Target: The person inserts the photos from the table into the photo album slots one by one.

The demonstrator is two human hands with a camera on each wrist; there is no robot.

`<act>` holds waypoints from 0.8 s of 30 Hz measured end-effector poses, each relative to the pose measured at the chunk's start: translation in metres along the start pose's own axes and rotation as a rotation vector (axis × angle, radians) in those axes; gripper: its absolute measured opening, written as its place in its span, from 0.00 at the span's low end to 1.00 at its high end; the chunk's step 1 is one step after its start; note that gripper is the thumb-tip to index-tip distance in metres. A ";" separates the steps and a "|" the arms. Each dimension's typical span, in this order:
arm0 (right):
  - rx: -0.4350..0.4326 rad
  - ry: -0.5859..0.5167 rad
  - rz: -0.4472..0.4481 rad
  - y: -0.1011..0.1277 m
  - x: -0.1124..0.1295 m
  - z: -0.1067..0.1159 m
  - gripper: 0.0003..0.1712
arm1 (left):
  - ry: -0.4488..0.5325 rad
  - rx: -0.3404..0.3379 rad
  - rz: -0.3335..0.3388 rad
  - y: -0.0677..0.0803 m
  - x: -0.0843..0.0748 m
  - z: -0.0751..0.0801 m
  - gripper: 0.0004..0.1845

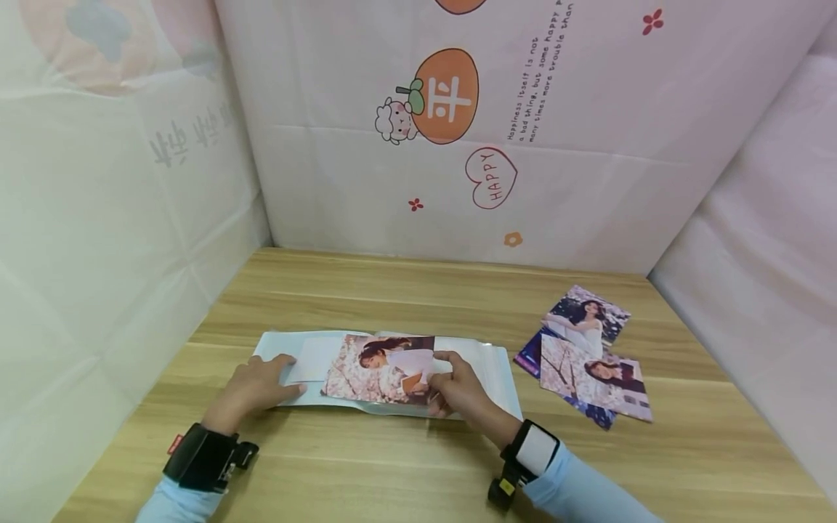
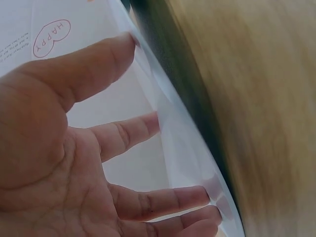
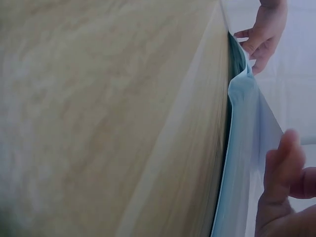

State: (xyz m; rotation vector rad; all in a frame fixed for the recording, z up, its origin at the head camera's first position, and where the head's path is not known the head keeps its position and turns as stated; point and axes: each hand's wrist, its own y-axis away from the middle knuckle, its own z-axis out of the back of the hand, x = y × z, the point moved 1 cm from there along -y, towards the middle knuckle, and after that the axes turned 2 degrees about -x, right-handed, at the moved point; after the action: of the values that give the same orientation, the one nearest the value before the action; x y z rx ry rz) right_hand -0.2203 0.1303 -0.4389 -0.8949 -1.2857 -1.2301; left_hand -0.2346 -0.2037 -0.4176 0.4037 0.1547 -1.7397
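A light blue photo album (image 1: 503, 378) with clear sleeves lies spread open on the wooden table. Over its middle is a photo (image 1: 373, 374) of a person among pink blossoms, covering part of both pages. My right hand (image 1: 458, 388) pinches this photo at its right edge between thumb and fingers. On the album's left page shows a white rectangle (image 1: 312, 359). My left hand (image 1: 258, 381) rests on that page's left end with fingers spread; in the left wrist view its fingertips (image 2: 200, 195) touch the sleeve surface.
Several more photos (image 1: 591, 374) lie overlapping on the table, right of the album. The wooden table (image 1: 366, 465) is bordered by a printed cloth (image 1: 366, 196) at the back and pale cloth at both sides. Each wrist wears a strapped device.
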 end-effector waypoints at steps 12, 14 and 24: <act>-0.095 0.114 0.028 -0.008 -0.004 0.004 0.26 | 0.013 0.001 0.004 -0.002 0.003 -0.002 0.29; -0.097 0.108 0.030 -0.008 -0.004 0.004 0.25 | 0.008 0.006 0.006 -0.002 0.003 -0.002 0.28; -0.069 0.120 0.053 -0.012 -0.002 0.000 0.24 | -0.010 0.026 0.008 -0.003 0.002 0.000 0.28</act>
State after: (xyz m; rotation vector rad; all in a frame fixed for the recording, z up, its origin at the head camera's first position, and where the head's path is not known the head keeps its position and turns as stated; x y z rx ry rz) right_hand -0.2312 0.1280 -0.4422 -0.8852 -1.1234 -1.2729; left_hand -0.2378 -0.2050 -0.4184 0.4135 0.1232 -1.7369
